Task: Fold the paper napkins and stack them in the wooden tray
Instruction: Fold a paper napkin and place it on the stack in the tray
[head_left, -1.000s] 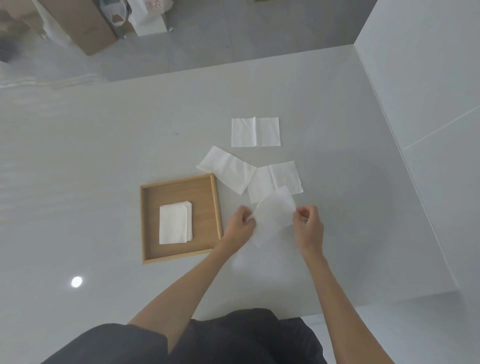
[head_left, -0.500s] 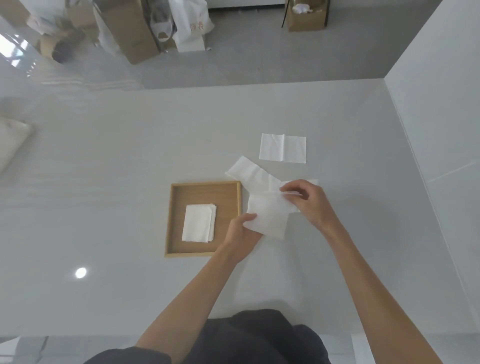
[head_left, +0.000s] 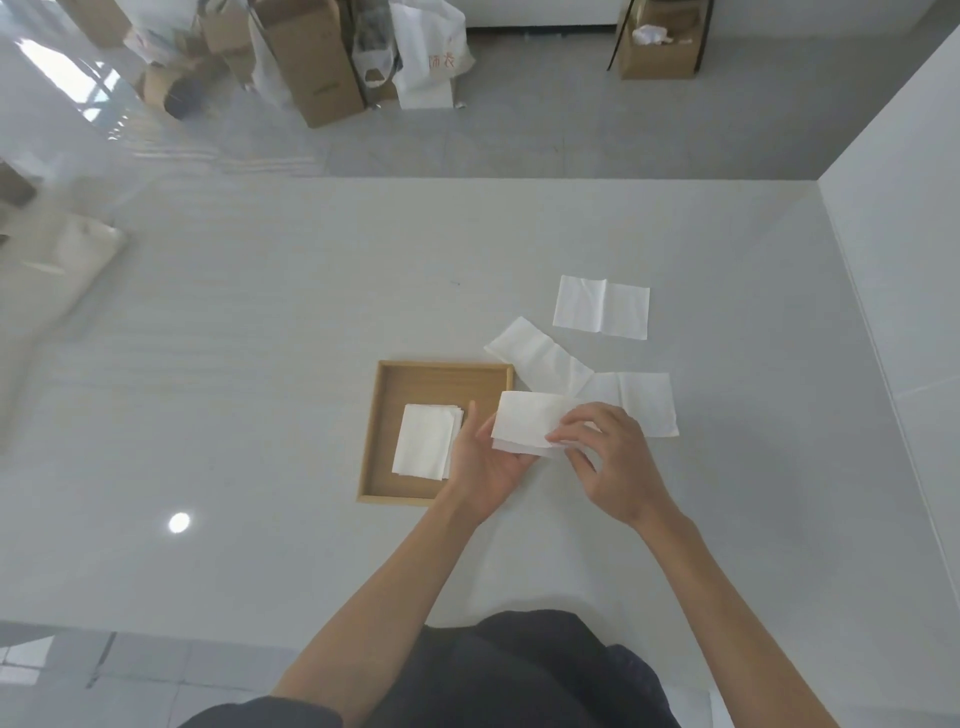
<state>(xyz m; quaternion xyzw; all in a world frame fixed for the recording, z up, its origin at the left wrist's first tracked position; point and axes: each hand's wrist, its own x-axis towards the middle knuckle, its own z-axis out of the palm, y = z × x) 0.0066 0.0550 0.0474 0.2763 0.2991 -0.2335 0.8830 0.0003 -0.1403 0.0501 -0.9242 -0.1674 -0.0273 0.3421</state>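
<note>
Mid-fold: a napkin was being doubled over in both hands beside the tray.

The right hand (head_left: 610, 462) pinched the near right edge of a thin white paper napkin (head_left: 527, 425) between thumb and fingertips, while the left hand (head_left: 485, 465) lay half-open under its left end, thumb up along the side, supporting rather than clenching. The napkin hung just off the white tabletop (head_left: 260, 338), right of centre in the frame, its left edge overlapping the right rim of the shallow square wooden tray (head_left: 375, 441). A small pile of folded white napkins (head_left: 426, 440) already sat inside. Three unfolded napkins (head_left: 601, 306) lay beyond, towards the upper right. The next move likely called for squaring the edges, then carrying the napkin left onto the pile.
</note>
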